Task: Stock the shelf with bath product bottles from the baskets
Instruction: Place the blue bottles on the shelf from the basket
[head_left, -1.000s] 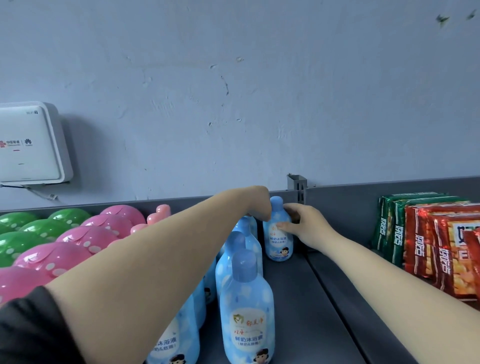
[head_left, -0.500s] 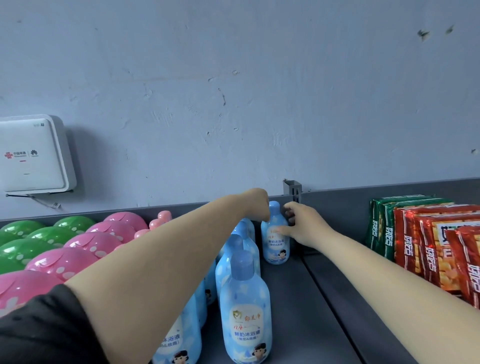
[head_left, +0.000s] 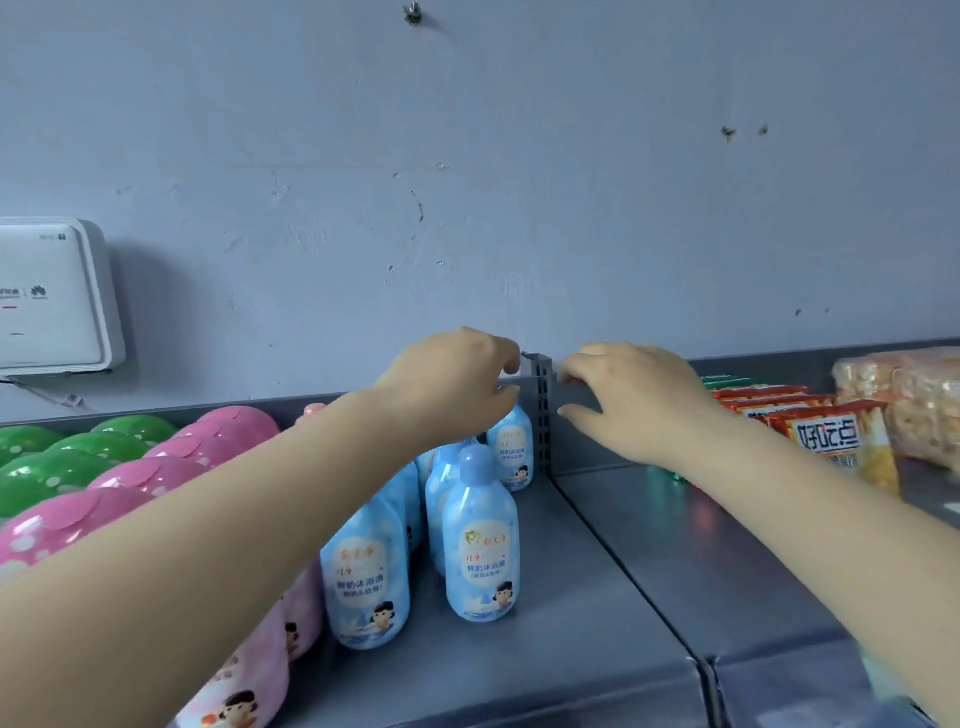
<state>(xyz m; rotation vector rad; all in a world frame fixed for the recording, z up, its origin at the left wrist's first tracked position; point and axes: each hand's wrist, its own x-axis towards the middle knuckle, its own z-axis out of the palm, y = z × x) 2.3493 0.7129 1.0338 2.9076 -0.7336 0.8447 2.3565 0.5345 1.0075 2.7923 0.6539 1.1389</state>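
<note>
Several light blue bath bottles stand in rows on the grey shelf (head_left: 519, 670). The nearest one (head_left: 483, 551) is upright at the centre, and another (head_left: 363, 577) stands to its left. The rearmost bottle (head_left: 513, 447) stands against the shelf's back wall beside a slotted divider post (head_left: 543, 415). My left hand (head_left: 452, 384) hovers over that rear bottle with its fingers loosely apart, and its thumb hides the cap. My right hand (head_left: 623, 400) is open to the right of the post, fingers spread, apart from the bottle.
Pink round-topped bottles (head_left: 145, 478) and green ones (head_left: 47, 473) fill the shelf to the left. Red and orange snack packets (head_left: 826, 441) sit on the adjoining shelf section at the right. A white router box (head_left: 47, 296) hangs on the wall.
My right hand has let go of the rear blue bottle and lifted to the right of the post. My left hand has risen off the cap. The view has moved closer.
</note>
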